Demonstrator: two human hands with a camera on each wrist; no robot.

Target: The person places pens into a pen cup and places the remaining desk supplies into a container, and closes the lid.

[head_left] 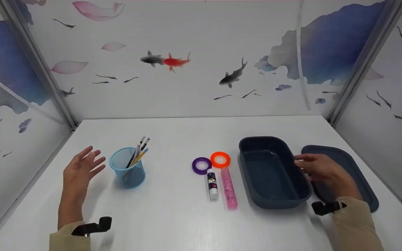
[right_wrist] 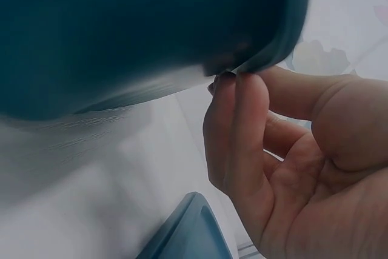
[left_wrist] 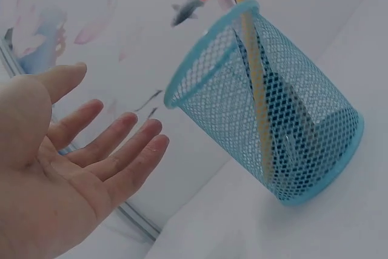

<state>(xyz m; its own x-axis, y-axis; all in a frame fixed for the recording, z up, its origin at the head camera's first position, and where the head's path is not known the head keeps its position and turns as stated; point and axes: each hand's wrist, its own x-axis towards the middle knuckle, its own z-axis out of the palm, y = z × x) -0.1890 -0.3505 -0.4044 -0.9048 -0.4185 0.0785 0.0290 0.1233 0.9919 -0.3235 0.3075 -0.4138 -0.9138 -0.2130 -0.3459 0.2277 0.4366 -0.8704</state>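
At the left of the head view my left hand (head_left: 82,170) is raised in the air, fingers spread and holding nothing. Beside it, apart from the fingers, stands a light blue mesh pen cup (head_left: 133,177) with pencils (head_left: 140,153) in it; the left wrist view has the same cup (left_wrist: 273,107) next to the palm (left_wrist: 54,186). My right hand (head_left: 326,172) pinches the right rim of a dark blue rectangular box (head_left: 270,174). In the right wrist view, bent fingers (right_wrist: 242,131) and the thumb meet at the box's edge (right_wrist: 182,47). Nothing is visible inside the box.
Left of the box lie a purple tape roll (head_left: 201,165), an orange tape roll (head_left: 220,159), a glue stick (head_left: 212,184) and a pink tube-like item (head_left: 229,188). Under the right forearm lies a dark blue lid (head_left: 352,174). Printed panels (head_left: 201,97) enclose the white table (head_left: 173,223).
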